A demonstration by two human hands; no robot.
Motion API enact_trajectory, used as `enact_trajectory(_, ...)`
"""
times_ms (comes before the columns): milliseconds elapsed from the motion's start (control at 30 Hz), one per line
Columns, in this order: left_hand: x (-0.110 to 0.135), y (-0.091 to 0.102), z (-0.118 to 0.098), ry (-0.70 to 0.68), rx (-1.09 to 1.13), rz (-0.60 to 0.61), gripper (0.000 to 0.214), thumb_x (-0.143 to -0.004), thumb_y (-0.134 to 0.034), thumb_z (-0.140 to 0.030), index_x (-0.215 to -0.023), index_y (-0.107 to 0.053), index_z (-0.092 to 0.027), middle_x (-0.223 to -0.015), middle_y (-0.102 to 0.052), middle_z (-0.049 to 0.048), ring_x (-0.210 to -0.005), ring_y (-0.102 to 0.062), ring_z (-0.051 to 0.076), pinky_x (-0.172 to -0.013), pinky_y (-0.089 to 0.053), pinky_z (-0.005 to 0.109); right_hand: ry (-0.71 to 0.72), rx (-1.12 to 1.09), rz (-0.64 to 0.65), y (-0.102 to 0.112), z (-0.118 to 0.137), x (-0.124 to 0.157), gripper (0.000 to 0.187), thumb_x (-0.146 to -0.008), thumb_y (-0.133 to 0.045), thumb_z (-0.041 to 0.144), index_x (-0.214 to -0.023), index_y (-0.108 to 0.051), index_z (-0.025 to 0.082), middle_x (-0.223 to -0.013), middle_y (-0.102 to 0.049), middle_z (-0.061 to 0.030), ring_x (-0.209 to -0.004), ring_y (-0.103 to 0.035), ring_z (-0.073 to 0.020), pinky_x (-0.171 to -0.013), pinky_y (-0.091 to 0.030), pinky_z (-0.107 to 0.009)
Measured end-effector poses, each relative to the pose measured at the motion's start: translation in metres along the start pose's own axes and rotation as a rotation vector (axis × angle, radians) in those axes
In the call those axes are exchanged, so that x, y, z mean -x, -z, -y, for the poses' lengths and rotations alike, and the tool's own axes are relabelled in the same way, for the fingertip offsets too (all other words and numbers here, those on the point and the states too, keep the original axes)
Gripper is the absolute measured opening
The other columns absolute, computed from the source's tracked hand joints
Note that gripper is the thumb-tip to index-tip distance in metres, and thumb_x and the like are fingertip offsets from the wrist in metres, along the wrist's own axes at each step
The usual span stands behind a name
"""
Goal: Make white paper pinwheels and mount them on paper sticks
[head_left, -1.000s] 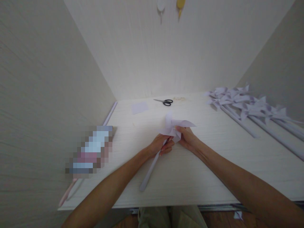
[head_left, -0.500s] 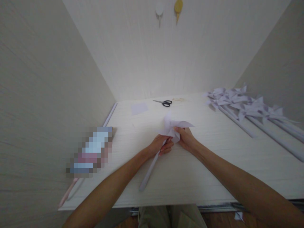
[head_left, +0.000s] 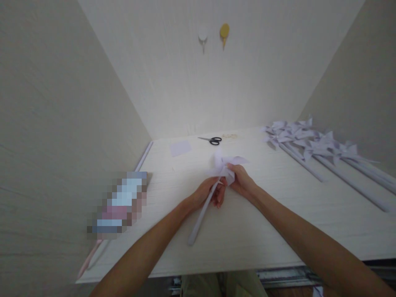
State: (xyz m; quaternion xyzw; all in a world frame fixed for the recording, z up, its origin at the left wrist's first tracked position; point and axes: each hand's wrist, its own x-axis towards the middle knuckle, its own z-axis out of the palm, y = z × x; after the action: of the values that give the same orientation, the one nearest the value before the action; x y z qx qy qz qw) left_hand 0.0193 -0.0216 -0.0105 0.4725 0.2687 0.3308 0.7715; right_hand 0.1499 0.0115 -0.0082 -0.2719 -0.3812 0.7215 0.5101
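Observation:
A white paper pinwheel [head_left: 229,160] is up in front of me, its rolled paper stick [head_left: 202,216] slanting down toward the near left. My right hand [head_left: 243,179] is closed on the pinwheel head, with the thumb pressed near its centre. Just below the head, my left hand [head_left: 210,192] is closed around the upper end of the stick, its fingers curled underneath. The folded vanes partly hide the fingertips of both hands.
Scissors [head_left: 213,140], a square of paper [head_left: 180,148] and some thin tan pieces [head_left: 229,136] lie at the back. Several paper pinwheels [head_left: 321,144] are piled on the right. A paper stick [head_left: 144,156] and a blurred-out object [head_left: 123,202] lie along the left wall.
The left fingers have shifted on the stick, which now shows in front of them, and its lower end has swung slightly right. The view has tilted up a little.

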Motion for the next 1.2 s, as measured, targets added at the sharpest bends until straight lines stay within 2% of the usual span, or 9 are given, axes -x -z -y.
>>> enact_trajectory(167, 0.001, 0.003, 0.001, 0.036, -0.043, -0.020, 0.032, -0.078, -0.036, -0.041, -0.081, -0.051, -0.013, -0.047, -0.053, -0.0001, -0.040, -0.054, 0.012, -0.033, -0.036, 0.018, 0.059, -0.091, -0.211, 0.006, 0.007, -0.006, 0.022, -0.051, -0.070, 0.030, -0.050, -0.055, 0.015, -0.045, -0.053, 0.0046, -0.040, -0.042, -0.0050, -0.040, -0.035, -0.018)
enact_trajectory(400, 0.003, -0.001, -0.001, 0.021, -0.042, -0.071, 0.030, -0.077, -0.041, -0.042, -0.070, -0.049, -0.013, -0.043, -0.049, -0.0016, -0.038, -0.050, 0.011, -0.033, -0.037, 0.019, 0.052, -0.073, -0.227, 0.004, 0.009, -0.005, 0.022, -0.054, -0.069, 0.035, -0.065, -0.059, 0.018, -0.056, -0.057, 0.0048, -0.048, -0.047, -0.0065, -0.043, -0.038, -0.018)
enact_trajectory(533, 0.003, -0.003, -0.001, 0.014, -0.019, -0.072, 0.028, -0.076, -0.042, -0.041, -0.067, -0.046, -0.014, -0.039, -0.040, -0.0054, -0.032, -0.045, 0.009, -0.028, -0.030, 0.017, 0.208, -0.104, -0.270, 0.007, 0.013, -0.007, 0.027, -0.053, -0.069, 0.040, -0.069, -0.059, 0.020, -0.067, -0.060, 0.0034, -0.060, -0.053, -0.0096, -0.051, -0.042, -0.020)
enact_trajectory(633, 0.003, -0.003, -0.001, 0.027, -0.034, -0.060, 0.029, -0.075, -0.042, -0.042, -0.067, -0.045, -0.015, -0.038, -0.037, -0.0067, -0.030, -0.042, 0.009, -0.026, -0.026, 0.016, 0.324, -0.128, -0.346, 0.013, 0.017, -0.010, 0.022, -0.056, -0.068, 0.039, -0.067, -0.058, 0.022, -0.070, -0.060, 0.0040, -0.063, -0.053, -0.0086, -0.055, -0.043, -0.020)
enact_trajectory(733, 0.004, -0.002, -0.001, 0.026, -0.042, -0.041, 0.029, -0.076, -0.042, -0.042, -0.067, -0.045, -0.015, -0.039, -0.035, -0.0071, -0.030, -0.041, 0.008, -0.025, -0.026, 0.016, 0.370, -0.122, -0.387, 0.018, 0.019, -0.011, 0.015, -0.057, -0.068, 0.032, -0.065, -0.058, 0.023, -0.068, -0.058, 0.0054, -0.061, -0.052, -0.0068, -0.053, -0.041, -0.019)
enact_trajectory(867, 0.004, 0.000, 0.000, 0.023, -0.034, -0.032, 0.029, -0.076, -0.042, -0.042, -0.068, -0.045, -0.015, -0.039, -0.035, -0.0072, -0.030, -0.041, 0.008, -0.026, -0.026, 0.016, 0.364, -0.104, -0.416, 0.021, 0.017, -0.011, 0.013, -0.055, -0.068, 0.025, -0.060, -0.057, 0.022, -0.060, -0.056, 0.0059, -0.055, -0.050, -0.0058, -0.049, -0.040, -0.019)
enact_trajectory(1200, 0.004, -0.001, -0.001, -0.009, -0.003, -0.043, 0.029, -0.075, -0.043, -0.043, -0.069, -0.045, -0.015, -0.039, -0.036, -0.0068, -0.030, -0.041, 0.008, -0.025, -0.024, 0.016, 0.277, -0.137, -0.452, 0.024, 0.009, -0.014, 0.017, -0.050, -0.072, 0.022, -0.060, -0.059, 0.019, -0.055, -0.054, 0.0057, -0.049, -0.047, -0.0043, -0.042, -0.037, -0.016)
